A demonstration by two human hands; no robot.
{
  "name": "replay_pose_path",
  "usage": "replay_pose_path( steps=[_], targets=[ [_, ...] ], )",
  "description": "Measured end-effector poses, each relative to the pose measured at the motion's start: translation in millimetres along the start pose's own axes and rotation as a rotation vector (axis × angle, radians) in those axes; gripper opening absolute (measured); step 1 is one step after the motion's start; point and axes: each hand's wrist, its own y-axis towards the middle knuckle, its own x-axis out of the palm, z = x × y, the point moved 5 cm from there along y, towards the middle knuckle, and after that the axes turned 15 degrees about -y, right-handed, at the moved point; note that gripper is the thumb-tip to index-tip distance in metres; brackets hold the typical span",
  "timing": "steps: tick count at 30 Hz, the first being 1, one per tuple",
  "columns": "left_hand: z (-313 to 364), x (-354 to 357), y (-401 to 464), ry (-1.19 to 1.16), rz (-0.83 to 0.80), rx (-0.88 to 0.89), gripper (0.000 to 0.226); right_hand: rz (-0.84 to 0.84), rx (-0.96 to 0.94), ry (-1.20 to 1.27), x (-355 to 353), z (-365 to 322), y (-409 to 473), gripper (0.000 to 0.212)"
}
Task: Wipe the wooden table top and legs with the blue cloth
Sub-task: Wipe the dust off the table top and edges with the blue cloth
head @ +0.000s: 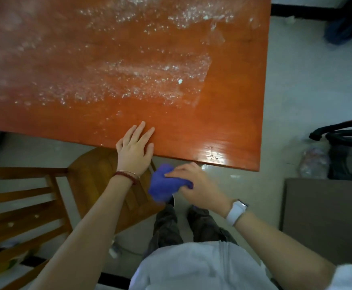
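Plain dining or meeting room, likely: glossy orange-brown wooden table (pixel 223 126), slatted wooden chair (pixel 45 201), pale tiled floor (pixel 306 91), black office chair (pixel 346 143).

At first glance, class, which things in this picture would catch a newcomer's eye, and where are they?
The orange wooden table fills the upper picture, its top smeared with white foamy streaks. Below its near edge, the right hand grips a bright blue cloth, off the top. The left hand rests flat on the table's near edge.

Red bead bracelet (pixel 127 177), white wristwatch (pixel 236 212), pale grey top (pixel 202 268), dark trousers (pixel 166 227)
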Motion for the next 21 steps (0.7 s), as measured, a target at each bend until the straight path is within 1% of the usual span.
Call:
replay_pose_path(
  steps=[1,3,5,6,7,8,10,12,13,14,15,16,17,18,19,20,21],
  targets=[
    [-1,-3,1,-0.01,-0.023,0.003,0.043,0.028,0.027,0.089,-8,-1,-2,0.05],
    [-1,-9,4,-0.026,-0.049,0.011,0.042,0.254,0.153,0.183,-43,7,-2,0.045],
    [1,-16,8,-0.067,-0.041,0.041,0.04,0.529,0.299,0.17,-83,27,0,0.043],
    [0,-19,10,-0.094,-0.026,0.058,0.039,0.641,0.388,0.135,-100,40,3,0.045],
    [-1,-24,13,-0.112,-0.002,0.064,0.038,0.729,0.5,0.097,-115,55,7,0.048],
    [-4,-29,16,-0.112,0.029,0.061,0.038,0.781,0.62,0.06,-124,69,14,0.051],
    [-17,-40,23,-0.066,0.085,0.03,0.039,0.771,0.865,-0.037,-129,89,31,0.055],
    [-36,-48,32,-0.012,0.094,-0.01,0.044,0.66,1.064,-0.175,-119,98,51,0.053],
    [-47,-52,36,-0.001,0.093,-0.035,0.047,0.588,1.113,-0.254,-112,94,64,0.055],
    [-58,-58,40,-0.008,0.095,-0.062,0.048,0.524,1.123,-0.332,-102,88,78,0.058],
    [-68,-64,43,-0.033,0.106,-0.086,0.048,0.478,1.089,-0.401,-92,76,95,0.06],
    [-78,-70,46,-0.066,0.13,-0.101,0.047,0.445,1.002,-0.459,-77,59,114,0.061],
    [-86,-78,47,-0.1,0.165,-0.105,0.045,0.429,0.853,-0.51,-58,36,133,0.06],
    [-93,-86,47,-0.123,0.208,-0.101,0.043,0.435,0.667,-0.545,-37,6,148,0.059],
    [-100,-93,47,-0.13,0.247,-0.094,0.041,0.423,0.477,-0.529,-16,-25,159,0.056],
    [-106,-98,48,-0.127,0.273,-0.088,0.041,0.382,0.297,-0.456,4,-54,164,0.054],
    [-111,-102,49,-0.118,0.281,-0.089,0.041,0.33,0.174,-0.33,18,-74,164,0.052]
  ],
)
